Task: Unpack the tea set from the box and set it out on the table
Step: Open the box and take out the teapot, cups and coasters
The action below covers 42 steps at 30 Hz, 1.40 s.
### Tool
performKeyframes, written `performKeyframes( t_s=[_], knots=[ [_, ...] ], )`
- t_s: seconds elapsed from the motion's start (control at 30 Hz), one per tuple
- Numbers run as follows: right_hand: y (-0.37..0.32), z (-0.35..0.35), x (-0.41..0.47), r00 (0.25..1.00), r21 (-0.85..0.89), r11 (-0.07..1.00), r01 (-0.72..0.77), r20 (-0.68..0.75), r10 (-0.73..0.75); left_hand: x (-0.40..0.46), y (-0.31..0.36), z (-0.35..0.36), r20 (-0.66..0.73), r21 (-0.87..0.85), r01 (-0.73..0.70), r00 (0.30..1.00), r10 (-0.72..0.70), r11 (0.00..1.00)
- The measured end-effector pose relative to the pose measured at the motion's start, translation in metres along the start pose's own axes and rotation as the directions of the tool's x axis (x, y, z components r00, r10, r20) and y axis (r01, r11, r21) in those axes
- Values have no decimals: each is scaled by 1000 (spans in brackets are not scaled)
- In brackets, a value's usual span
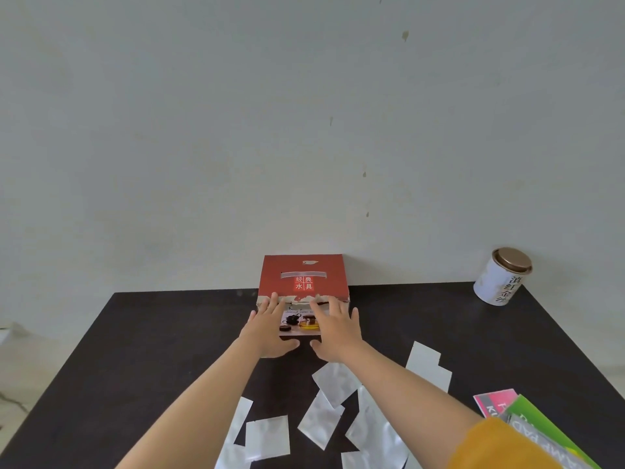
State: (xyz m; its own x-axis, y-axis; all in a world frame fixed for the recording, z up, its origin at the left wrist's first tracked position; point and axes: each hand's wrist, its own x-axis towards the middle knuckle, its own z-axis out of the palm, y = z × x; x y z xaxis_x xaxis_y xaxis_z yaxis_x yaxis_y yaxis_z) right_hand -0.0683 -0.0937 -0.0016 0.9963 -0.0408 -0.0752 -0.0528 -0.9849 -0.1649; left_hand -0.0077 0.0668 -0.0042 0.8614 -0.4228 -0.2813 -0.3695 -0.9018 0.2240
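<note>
A red tea-set box [303,277] with white Chinese characters on its lid stands closed at the far middle of the dark table [152,336]. Its near face shows a picture of a teapot and cups. My left hand [269,328] lies on the left part of that near face, fingertips at the lid's torn front edge and thumb under the bottom edge. On the right part, my right hand [334,328] grips the same way. No piece of the tea set itself is visible.
A white tea tin [500,277] with a bronze lid stands at the table's far right corner. Several silver foil sachets [333,384] lie scattered near me. Pink and green packets [527,414] sit at the near right. A pale wall rises behind the table.
</note>
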Motion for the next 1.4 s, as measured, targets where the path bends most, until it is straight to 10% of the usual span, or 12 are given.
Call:
performKeyframes(
  t_s=[0.8, 1.07, 1.4],
  knots=[
    [-1, 18, 3, 997, -37, 999, 24, -66, -27, -3, 0, 1, -12, -13, -5, 1000, 5, 1000],
    [20, 11, 5, 971, 263, 965, -12, -225, 74, -1, -1, 5, -423, -151, 56, 899, -116, 987],
    [31, 4, 39, 918, 796, 551, -251, 15, 397, 20, 3, 3, -118, -864, 157, 860, -496, 478]
  ],
)
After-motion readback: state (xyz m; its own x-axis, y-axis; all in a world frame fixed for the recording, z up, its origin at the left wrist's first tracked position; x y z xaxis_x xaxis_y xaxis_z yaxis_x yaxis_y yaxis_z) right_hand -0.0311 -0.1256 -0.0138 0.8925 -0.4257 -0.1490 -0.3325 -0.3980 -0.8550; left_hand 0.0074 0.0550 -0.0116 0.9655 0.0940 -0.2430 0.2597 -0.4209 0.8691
